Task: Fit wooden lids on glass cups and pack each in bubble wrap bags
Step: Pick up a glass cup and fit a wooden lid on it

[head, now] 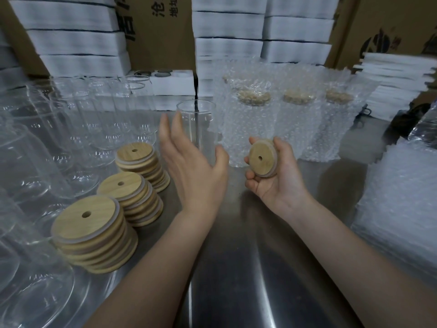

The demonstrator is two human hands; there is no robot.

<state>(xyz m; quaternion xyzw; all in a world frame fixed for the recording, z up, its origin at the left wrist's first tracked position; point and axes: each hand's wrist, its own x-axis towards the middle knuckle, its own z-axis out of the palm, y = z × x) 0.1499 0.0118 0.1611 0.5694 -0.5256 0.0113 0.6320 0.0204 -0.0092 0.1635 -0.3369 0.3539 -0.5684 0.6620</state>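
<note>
Left hand at the upright glass cup mid-desk, grip spread, fingers and thumb either side, probably to steady it; contact unclear. Right hand just beside, grip curled round one wooden lid, likely ready for fitting. Lid: pale disc, centre hole, whitish seal ring. Cup: clear, unlidded.

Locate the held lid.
Head view, right of centre: the right hand grips the wooden lid, in front of the bubble-wrapped cups, right of the bare glass cup.

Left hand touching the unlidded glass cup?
Cannot tell. Head view: left hand spreads open beside the glass cup; neither contact nor gap shows plainly.
</note>
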